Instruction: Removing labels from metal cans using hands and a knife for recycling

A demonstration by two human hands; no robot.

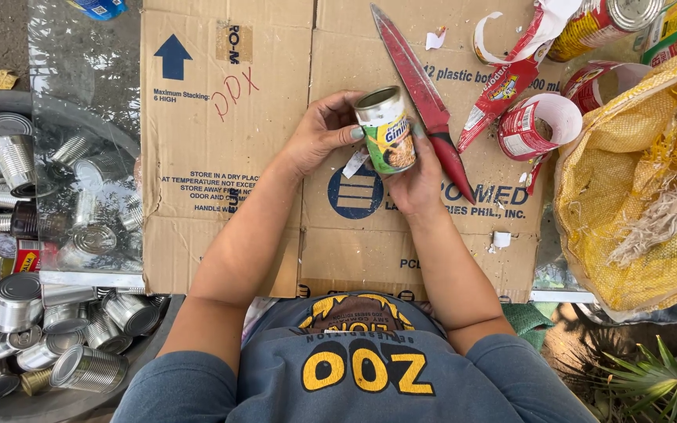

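I hold a small tin can [386, 129] with a green and yellow paper label over a flattened cardboard box [221, 157]. My left hand [319, 133] grips its side from the left, thumb near the lid. My right hand [417, 184] supports it from below and to the right. A bit of torn white paper [354, 163] hangs by the can's lower edge. A knife with a red blade [421, 86] and red handle [456, 168] lies right beside my right hand; whether the fingers also hold it I cannot tell.
A dark tub [9, 313] at the left holds several bare silver cans. A glass pane [88, 141] lies beside the cardboard. Torn red labels [538, 121] and labelled cans [597, 23] sit at the upper right, by a yellow mesh sack [636, 196]. A green plant [667, 376] stands at the lower right.
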